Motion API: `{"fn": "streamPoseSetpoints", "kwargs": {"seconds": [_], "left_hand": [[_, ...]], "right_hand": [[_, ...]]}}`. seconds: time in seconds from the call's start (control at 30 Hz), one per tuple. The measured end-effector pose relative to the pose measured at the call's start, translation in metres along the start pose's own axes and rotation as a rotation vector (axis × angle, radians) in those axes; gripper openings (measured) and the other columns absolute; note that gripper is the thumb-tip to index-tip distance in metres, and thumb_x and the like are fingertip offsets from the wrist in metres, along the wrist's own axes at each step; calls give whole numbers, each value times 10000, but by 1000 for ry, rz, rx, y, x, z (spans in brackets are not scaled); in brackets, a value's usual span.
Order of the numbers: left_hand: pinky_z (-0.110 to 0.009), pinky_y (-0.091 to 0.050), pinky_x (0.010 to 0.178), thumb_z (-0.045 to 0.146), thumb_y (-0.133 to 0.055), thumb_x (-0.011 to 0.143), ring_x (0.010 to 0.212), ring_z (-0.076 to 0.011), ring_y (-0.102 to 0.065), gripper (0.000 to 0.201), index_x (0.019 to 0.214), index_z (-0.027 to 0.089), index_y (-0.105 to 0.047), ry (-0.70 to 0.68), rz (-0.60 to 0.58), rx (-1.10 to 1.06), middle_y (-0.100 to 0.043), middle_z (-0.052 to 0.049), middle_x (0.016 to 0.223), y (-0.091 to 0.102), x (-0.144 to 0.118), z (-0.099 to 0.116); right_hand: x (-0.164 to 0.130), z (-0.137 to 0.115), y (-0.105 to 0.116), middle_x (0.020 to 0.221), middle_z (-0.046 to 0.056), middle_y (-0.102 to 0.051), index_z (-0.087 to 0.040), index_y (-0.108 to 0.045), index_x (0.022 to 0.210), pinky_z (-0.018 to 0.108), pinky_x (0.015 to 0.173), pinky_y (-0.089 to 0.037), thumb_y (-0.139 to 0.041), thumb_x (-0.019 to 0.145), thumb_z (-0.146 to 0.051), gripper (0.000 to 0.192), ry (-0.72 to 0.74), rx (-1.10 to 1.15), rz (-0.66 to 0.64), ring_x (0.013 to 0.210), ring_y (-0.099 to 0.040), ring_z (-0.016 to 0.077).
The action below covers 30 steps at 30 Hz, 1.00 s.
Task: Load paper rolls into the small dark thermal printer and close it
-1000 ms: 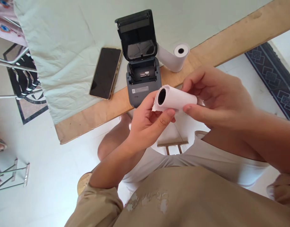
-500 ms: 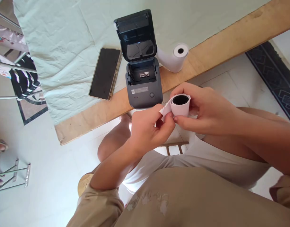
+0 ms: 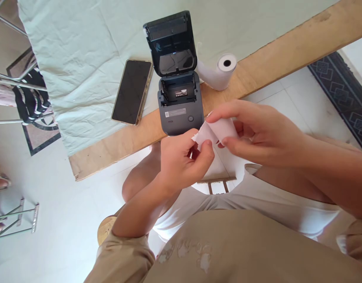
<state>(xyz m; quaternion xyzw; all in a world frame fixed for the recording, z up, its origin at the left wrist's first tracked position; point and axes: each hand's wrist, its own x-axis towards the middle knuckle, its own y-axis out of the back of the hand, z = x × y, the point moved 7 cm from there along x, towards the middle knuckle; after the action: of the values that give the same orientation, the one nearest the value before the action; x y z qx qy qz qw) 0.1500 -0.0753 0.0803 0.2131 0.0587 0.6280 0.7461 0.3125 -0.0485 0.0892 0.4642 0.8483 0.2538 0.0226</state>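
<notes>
This looks like a room in a home: a plain wooden bench (image 3: 257,67) half covered by a creased pale green cloth (image 3: 80,51), a white tiled floor (image 3: 51,220), a patterned dark rug (image 3: 343,98), and metal chair legs (image 3: 18,214).

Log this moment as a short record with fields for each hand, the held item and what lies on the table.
right hand: holds the paper roll between thumb and fingers
left hand: pinches the roll's loose paper end
held item: small white paper roll, in front of the table edge
printer: small dark thermal printer, lid open, paper bay without a roll
spare roll: second white paper roll lying beside the printer
phone: smartphone, screen dark, on the pale cloth
table: wooden table, partly under the cloth
</notes>
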Motion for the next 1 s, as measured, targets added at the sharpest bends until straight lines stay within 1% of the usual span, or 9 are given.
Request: {"fn": "streamPoseSetpoints", "kwargs": {"seconds": [0.13, 0.27, 0.4, 0.57, 0.63, 0.73, 0.83, 0.93, 1.0], "left_hand": [[-303, -309, 532, 268, -673, 991, 532, -95, -408, 421, 639, 218, -449, 90, 20, -68, -462, 40, 574, 6, -2, -7], [-274, -279, 494, 195, -702, 905, 528, -83, -365, 402, 624, 208, -414, 28, 24, -87, -408, 52, 568, 10, 0, -4], [-261, -220, 457, 135, -676, 869, 505, -71, -310, 371, 634, 204, -398, -62, 36, -80, -355, 64, 553, 11, 1, 0], [-253, -248, 459, 105, -659, 887, 494, -67, -339, 329, 682, 210, -425, -194, -40, -104, -400, 78, 540, 0, 3, 8], [-245, -258, 465, 84, -651, 870, 497, -62, -366, 290, 707, 214, -449, -198, -76, -134, -430, 83, 555, -6, 4, 8], [-240, -318, 495, 167, -711, 886, 531, -68, -425, 283, 739, 222, -475, -96, -97, -198, -505, 74, 596, -13, 6, 1], [-243, -355, 515, 324, -825, 899, 561, -78, -444, 404, 725, 222, -475, 43, -96, -264, -530, 62, 607, -17, 7, -6], [-240, -303, 488, 338, -870, 892, 551, -76, -398, 487, 667, 210, -457, 120, -95, -327, -467, 61, 578, -19, 9, -4], [-236, -279, 475, 305, -876, 883, 543, -75, -374, 506, 631, 201, -450, 158, -112, -391, -431, 60, 561, -20, 11, -3]], "right_hand": [[-2, -1, -3, 1340, 73, -790, -279, -653, 1441, 267, 744, -675, -784, 916, -198, 546, 56, -49, -33, 1074, -784, 194], [-7, -6, 2, 1519, 95, -723, -235, -635, 1452, 224, 730, -681, -752, 1008, -280, 461, 182, -242, 11, 1154, -788, 172], [-11, -17, 6, 1417, 66, -775, -215, -641, 1404, 208, 712, -659, -700, 1045, -258, 367, 297, -418, 89, 1174, -800, 161], [-12, -18, -5, 1403, 40, -774, -269, -631, 1395, 228, 582, -597, -675, 1009, -146, 407, 290, -551, 78, 1103, -821, 165], [-13, -18, -10, 1359, 41, -784, -279, -630, 1388, 237, 563, -587, -668, 1024, -148, 389, 310, -605, 92, 1030, -823, 152], [-13, -23, -12, 1290, 75, -797, -212, -590, 1453, 242, 639, -644, -652, 1046, -121, 422, 394, -635, 165, 1013, -821, 146], [-13, -31, -10, 1271, 88, -809, -197, -560, 1457, 286, 738, -704, -606, 1061, -97, 411, 443, -572, 223, 1081, -827, 178], [-12, -39, -14, 1289, 99, -821, -200, -612, 1331, 312, 716, -707, -627, 1027, -42, 343, 481, -591, 175, 1044, -837, 194], [-14, -42, -17, 1333, 147, -807, -149, -642, 1314, 305, 785, -726, -651, 997, 0, 350, 496, -616, 150, 1100, -834, 202]]}}
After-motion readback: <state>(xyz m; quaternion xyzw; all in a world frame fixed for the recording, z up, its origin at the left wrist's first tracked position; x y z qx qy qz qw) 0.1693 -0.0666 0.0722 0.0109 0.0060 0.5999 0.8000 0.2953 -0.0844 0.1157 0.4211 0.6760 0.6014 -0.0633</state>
